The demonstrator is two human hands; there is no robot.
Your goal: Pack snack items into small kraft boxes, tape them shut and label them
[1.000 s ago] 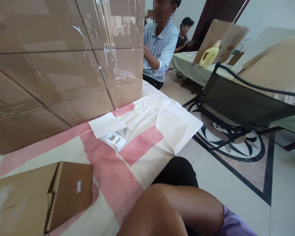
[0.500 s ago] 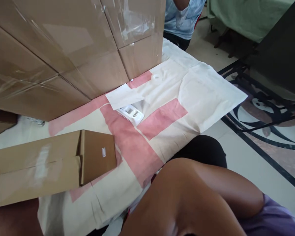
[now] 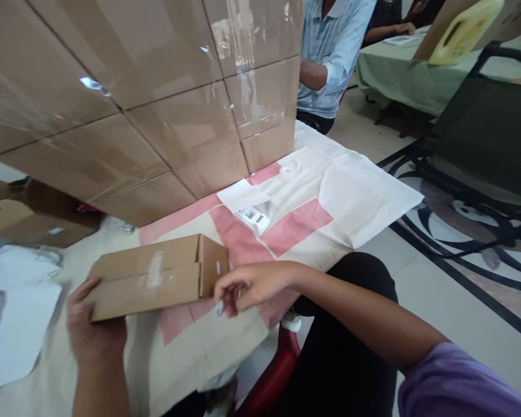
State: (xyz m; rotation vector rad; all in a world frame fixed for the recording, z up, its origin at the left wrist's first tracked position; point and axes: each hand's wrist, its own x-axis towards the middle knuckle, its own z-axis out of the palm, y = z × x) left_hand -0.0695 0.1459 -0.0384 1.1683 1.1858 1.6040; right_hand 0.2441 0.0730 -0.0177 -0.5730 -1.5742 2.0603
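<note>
A long brown cardboard box (image 3: 156, 278) lies on the pink-and-cream cloth (image 3: 304, 217). My left hand (image 3: 91, 333) grips the box's left end, thumb on top. My right hand (image 3: 245, 286) hovers at the box's right end with its fingers curled downward; a small grey speck shows at the fingertips and I cannot make it out. Beyond the box lie a small white device (image 3: 252, 219), a white sheet of paper (image 3: 243, 196) partly over it, and a clear tape roll (image 3: 286, 169).
A wall of large film-wrapped cartons (image 3: 156, 98) stands behind the cloth. Another person in a light blue shirt (image 3: 330, 52) sits past it. A black folding chair (image 3: 481, 133) and a green-covered table (image 3: 395, 72) with a yellow jug (image 3: 464, 32) are at right. White papers (image 3: 17, 313) lie at left.
The view swung left and back up. Both my hands came into view: the left took hold of the box's left end, and the right reached to its right end.
</note>
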